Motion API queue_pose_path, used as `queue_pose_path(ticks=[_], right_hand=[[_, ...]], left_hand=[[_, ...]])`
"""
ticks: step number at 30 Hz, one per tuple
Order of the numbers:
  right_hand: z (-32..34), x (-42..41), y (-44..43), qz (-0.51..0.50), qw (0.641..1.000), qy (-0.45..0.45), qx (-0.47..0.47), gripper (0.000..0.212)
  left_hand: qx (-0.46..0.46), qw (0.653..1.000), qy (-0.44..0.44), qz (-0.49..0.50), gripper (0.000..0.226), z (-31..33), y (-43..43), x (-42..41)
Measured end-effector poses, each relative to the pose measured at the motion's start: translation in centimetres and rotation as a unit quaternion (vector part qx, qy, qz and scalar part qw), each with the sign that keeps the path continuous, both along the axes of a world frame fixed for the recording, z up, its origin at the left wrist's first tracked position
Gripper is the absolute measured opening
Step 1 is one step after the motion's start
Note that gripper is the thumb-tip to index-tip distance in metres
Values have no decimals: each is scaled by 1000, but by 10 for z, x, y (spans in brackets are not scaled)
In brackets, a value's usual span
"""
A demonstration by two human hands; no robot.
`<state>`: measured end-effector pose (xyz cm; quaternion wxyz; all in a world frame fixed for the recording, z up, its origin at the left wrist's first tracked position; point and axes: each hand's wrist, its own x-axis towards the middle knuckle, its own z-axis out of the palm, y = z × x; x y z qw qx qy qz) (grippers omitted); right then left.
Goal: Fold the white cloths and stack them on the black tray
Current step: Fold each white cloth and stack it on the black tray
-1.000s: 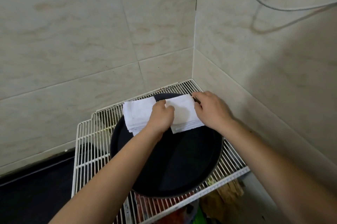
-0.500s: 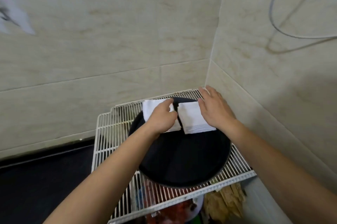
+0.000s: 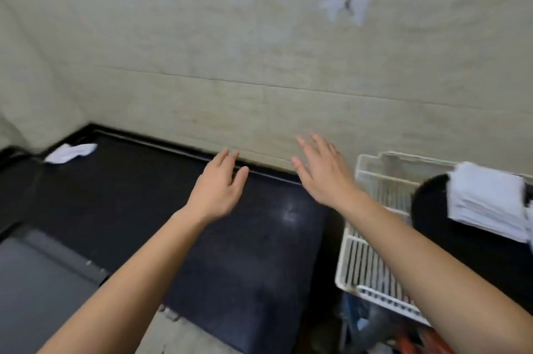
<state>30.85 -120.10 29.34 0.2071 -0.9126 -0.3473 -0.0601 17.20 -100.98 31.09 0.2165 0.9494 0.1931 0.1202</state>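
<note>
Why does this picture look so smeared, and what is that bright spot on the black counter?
Head view: motion blur softens everything, most of all the folded white cloths and wire rack at the right edge; the wide lens bends the wall's tile lines; the bright spot is glare on the glossy black counter, between the open left hand and right hand.

The wide black stone countertop [image 3: 173, 209] lies bare apart from one crumpled white cloth [image 3: 70, 153] at its far left corner. A beige tiled wall [image 3: 230, 65] closes its far edge, and a white wire rack [image 3: 372, 238] borders its right end.
</note>
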Motion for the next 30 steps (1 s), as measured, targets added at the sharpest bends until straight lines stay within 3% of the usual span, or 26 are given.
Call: queue_pose_path(ticks=[10, 16, 24, 30], right_hand=[[-12, -188, 310, 150, 988, -24, -11, 61], [-15, -285, 457, 215, 973, -37, -75, 63], [-22, -294, 585, 218, 972, -37, -73, 64], [-64, -262, 696, 204, 977, -24, -52, 64]], left_hand=[[87, 983, 13, 164, 60, -12, 264, -248], [79, 971, 19, 225, 62, -13, 392, -364], [46, 961, -20, 271, 58, -28, 523, -389], [107, 964, 38, 239, 62, -64, 634, -343]])
